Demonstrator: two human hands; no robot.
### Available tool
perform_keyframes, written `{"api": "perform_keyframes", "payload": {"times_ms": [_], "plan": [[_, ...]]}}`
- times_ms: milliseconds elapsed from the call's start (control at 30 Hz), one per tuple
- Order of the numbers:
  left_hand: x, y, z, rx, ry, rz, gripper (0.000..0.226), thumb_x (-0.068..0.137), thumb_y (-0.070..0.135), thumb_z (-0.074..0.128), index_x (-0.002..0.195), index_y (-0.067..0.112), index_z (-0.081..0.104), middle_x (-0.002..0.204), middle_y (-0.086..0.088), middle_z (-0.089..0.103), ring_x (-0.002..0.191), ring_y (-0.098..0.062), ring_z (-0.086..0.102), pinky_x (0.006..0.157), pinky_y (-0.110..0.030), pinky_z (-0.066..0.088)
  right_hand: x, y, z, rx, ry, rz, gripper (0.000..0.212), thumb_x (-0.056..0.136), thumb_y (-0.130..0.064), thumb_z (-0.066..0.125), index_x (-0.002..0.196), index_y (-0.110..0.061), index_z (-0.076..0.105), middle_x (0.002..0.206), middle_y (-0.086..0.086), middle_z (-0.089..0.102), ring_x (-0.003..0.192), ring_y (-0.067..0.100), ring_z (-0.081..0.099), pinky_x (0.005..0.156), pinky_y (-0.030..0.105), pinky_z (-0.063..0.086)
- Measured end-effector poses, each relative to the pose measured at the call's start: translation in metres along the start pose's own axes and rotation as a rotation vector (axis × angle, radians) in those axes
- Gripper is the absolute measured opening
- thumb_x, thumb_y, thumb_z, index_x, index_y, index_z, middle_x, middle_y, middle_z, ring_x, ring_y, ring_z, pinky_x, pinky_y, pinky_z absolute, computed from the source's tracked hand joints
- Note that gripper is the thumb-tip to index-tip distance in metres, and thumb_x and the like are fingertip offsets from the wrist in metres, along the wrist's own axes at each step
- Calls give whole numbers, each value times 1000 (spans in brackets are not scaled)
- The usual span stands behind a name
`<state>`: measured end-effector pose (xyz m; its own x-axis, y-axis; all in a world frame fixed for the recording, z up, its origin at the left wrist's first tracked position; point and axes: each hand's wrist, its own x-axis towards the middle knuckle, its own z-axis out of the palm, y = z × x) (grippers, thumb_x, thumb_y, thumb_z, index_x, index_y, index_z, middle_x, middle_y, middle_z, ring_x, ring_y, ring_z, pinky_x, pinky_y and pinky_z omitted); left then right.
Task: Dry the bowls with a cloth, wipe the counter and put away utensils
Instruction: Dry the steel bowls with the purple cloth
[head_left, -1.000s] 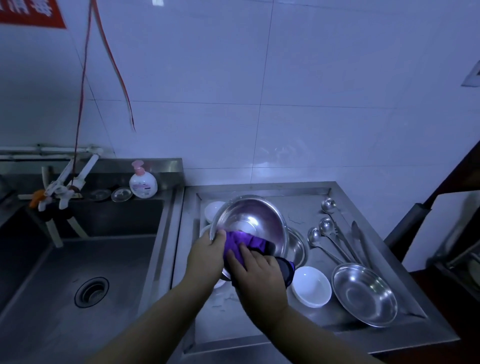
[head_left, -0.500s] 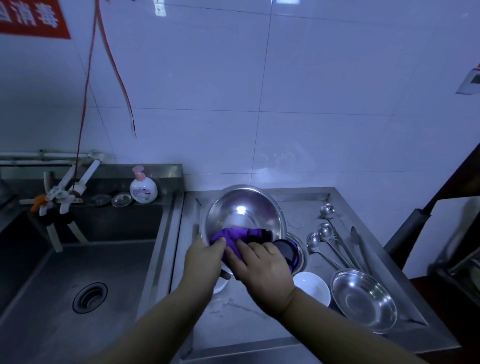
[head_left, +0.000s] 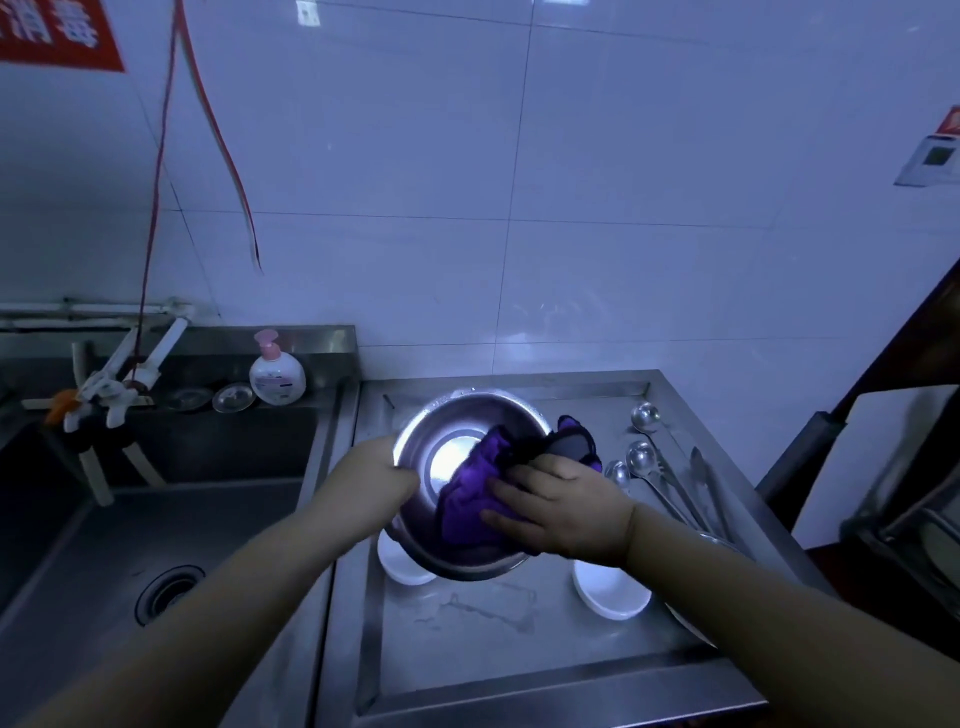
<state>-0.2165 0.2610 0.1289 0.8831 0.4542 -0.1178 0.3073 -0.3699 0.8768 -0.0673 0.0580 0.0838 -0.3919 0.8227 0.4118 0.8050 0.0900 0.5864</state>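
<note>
My left hand (head_left: 387, 480) clamps the rim of the steel bowl (head_left: 462, 488), tilted above the counter (head_left: 467, 654) (likely slick, light), while my right hand (head_left: 558, 512) presses the soft purple cloth (head_left: 475, 493) inside.

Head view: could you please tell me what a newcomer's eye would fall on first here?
First, the large steel bowl at the centre, tilted over the draining counter, its base catching a bright glare. The left hand grips its rim while the right hand presses a vivid purple cloth inside it. Next, the ladles lying to the right and the pink-capped soap bottle behind the sink.
</note>
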Motion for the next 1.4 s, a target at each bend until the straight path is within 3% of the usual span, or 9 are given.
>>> {"api": "perform_keyframes", "payload": {"times_ms": [133, 267, 467, 633, 733, 933, 1067, 1233, 1400], "plan": [[4, 3, 4, 129, 129, 40, 25, 78, 6, 48, 64, 24, 58, 67, -7, 64, 63, -28, 59, 59, -32, 43, 5, -18, 6, 23, 61, 197, 24, 92, -12, 50, 115, -15, 56, 111, 11, 70, 95, 28, 67, 83, 37, 50], [3, -7, 24, 35, 247, -23, 21, 86, 15, 50, 71, 25, 60, 69, -2, 64, 68, -20, 60, 58, -29, 41, 16, -64, 14, 62, 15, 448, 26, 87, -15, 50, 103, -15, 72, 110, 13, 69, 89, 28, 67, 77, 35, 49], [-2, -17, 47, -158, 317, -80, 22, 93, 22, 50, 75, 24, 62, 71, -1, 67, 70, -21, 64, 67, -35, 51, 55, -116, 26, 184, -54, 838, 42, 67, -27, 56, 104, -16, 73, 111, 11, 69, 85, 26, 67, 68, 33, 48], [8, -15, 18, 93, 91, -36, 26, 83, 8, 51, 63, 21, 59, 60, -1, 61, 59, -21, 55, 54, -29, 39, 23, -93, 23, 119, 3, 452, 26, 94, -17, 45, 115, -15, 60, 109, 11, 70, 86, 25, 67, 68, 30, 49], [14, -11, -2, 284, -92, -55, 22, 78, 1, 50, 64, 16, 57, 64, -9, 60, 60, -24, 56, 54, -27, 41, 7, -72, 22, 134, -40, 202, 25, 93, -19, 54, 118, -15, 50, 109, 12, 69, 85, 27, 65, 72, 34, 51], [-3, -11, 17, -246, 205, -84, 20, 78, 2, 61, 84, 21, 67, 70, -1, 69, 61, -18, 63, 51, -26, 47, 26, -75, 26, 66, 16, 373, 33, 78, -14, 64, 111, -14, 68, 104, 14, 69, 69, 27, 60, 63, 31, 49], [-31, -31, 55, -512, 208, -157, 14, 89, 13, 53, 96, 21, 63, 73, -10, 67, 53, -20, 63, 42, -26, 48, 49, -97, 27, 56, 35, 593, 39, 82, -19, 53, 118, -16, 66, 105, 10, 70, 71, 23, 64, 61, 30, 50], [-31, -42, 50, -451, 235, -108, 20, 93, 11, 46, 97, 20, 64, 71, -4, 66, 56, -16, 61, 41, -22, 43, 45, -115, 30, 127, 68, 590, 28, 91, -20, 58, 118, -16, 67, 107, 12, 70, 75, 24, 65, 61, 31, 49], [-31, -39, 31, -197, 152, -66, 28, 81, 0, 49, 75, 22, 65, 58, -2, 64, 48, -11, 57, 44, -24, 44, 7, -85, 32, 160, 41, 245, 26, 96, -18, 48, 120, -16, 56, 110, 13, 69, 84, 26, 64, 67, 33, 49]]}}
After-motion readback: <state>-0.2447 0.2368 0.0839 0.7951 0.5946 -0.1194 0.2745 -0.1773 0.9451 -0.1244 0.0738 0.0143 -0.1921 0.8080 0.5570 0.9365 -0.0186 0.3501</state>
